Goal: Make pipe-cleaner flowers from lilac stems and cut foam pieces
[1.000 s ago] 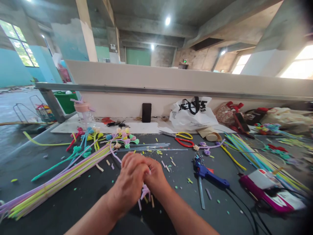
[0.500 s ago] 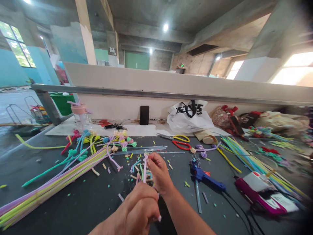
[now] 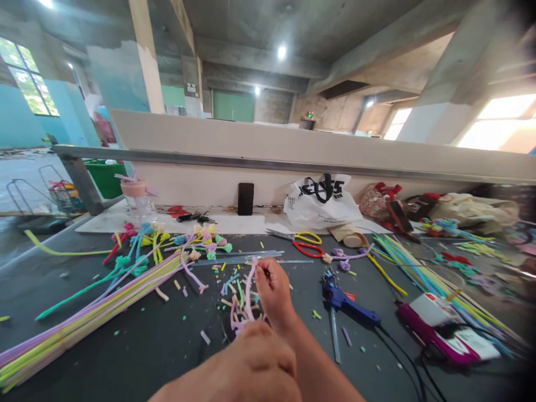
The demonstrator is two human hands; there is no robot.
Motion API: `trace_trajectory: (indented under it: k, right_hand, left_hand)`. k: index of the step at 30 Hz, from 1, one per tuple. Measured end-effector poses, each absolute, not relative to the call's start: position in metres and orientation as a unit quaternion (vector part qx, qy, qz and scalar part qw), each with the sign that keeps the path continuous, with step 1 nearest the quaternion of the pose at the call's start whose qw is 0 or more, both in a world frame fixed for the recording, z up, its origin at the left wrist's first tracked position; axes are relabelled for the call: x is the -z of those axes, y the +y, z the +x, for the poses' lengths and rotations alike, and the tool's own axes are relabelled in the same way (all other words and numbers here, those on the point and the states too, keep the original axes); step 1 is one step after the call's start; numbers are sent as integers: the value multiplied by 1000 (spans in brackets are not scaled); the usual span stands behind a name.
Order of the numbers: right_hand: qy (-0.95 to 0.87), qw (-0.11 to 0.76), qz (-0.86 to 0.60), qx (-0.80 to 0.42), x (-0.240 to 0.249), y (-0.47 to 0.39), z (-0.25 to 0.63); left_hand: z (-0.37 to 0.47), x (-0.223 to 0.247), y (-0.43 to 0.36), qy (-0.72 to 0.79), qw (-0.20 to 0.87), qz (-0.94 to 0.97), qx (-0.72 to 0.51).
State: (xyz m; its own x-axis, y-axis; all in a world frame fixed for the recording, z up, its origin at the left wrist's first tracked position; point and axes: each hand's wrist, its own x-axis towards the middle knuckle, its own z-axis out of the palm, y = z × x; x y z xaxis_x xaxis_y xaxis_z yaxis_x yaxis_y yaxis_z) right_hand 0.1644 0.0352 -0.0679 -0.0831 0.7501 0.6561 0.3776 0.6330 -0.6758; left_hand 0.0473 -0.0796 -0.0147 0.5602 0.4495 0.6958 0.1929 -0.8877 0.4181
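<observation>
Fingers [image 3: 268, 273] of my right hand [image 3: 274, 293] pinch the pink pipe cleaner's [image 3: 250, 287] tip, left hand [image 3: 255, 365] fisted on its lower end; left of the blue glue gun [image 3: 345, 301], the stem may slip, scattering cut bits [image 3: 234, 290].

Desk [image 3: 138, 346]: dark, matt, smooth sheet. Stems [image 3: 84, 318]: fuzzy pastel pile, soft and matt. Pink stem [image 3: 250, 287]: same fuzzy nap. Glue gun [image 3: 349, 304]: blue plastic, slight sheen. Scissors [image 3: 307, 244]: steel blades, glossy red and yellow plastic handles. Bag [image 3: 322, 201]: thin white plastic, crinkled. Phone [image 3: 245, 199]: glossy black.
</observation>
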Motion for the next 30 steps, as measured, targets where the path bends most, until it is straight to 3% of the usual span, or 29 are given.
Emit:
trace_trajectory:
  k: [2,4,6,12,17,20,30]
  right_hand:
    - [-729,547,-383,-148,67,35,166]
    - [-749,539,-363,-131,67,33,165]
    - [-768,530,-339,-122,68,32,162]
    - [-825,484,-286,-60,71,27,155]
    - [-833,476,-276,-57,73,25,152]
    - [-830,470,-292,-74,76,26,151]
    - [-806,463,-339,-146,69,20,149]
  left_hand:
    - [38,12,-69,242,170,832,-469]
    - [30,13,-56,425,247,679,-545]
    - [26,18,-44,529,315,578,-536]
    - [27,43,-24,483,577,442,-489]
    - [19,44,-24,392,698,391,-455]
    - [15,41,-24,371,726,380,-436]
    - [19,29,-29,432,663,436,-430]
